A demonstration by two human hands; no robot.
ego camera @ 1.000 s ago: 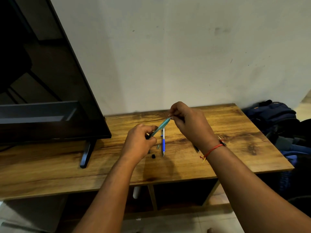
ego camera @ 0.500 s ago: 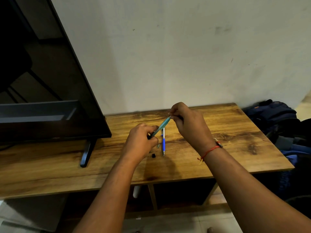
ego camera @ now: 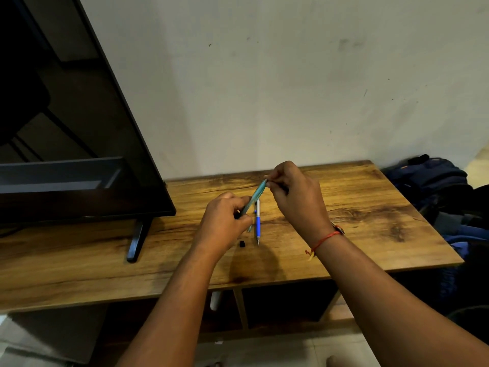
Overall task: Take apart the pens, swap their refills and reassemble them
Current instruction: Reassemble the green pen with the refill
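Teal pen point(ego camera: 256, 192) stays pinched at both ends by left hand point(ego camera: 225, 225) and right hand point(ego camera: 297, 200), unmoved.

The wooden bench point(ego camera: 370, 202) bears a television foot point(ego camera: 135, 242) toward its left edge and, near its middle, a blue-and-white pen point(ego camera: 258, 222) beside a small black piece point(ego camera: 241, 243)

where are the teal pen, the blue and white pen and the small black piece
teal pen point(ego camera: 256, 192): head view, middle of the exposed barrel
blue and white pen point(ego camera: 258, 224): head view, on its blue grip section
small black piece point(ego camera: 241, 243): head view, on its centre
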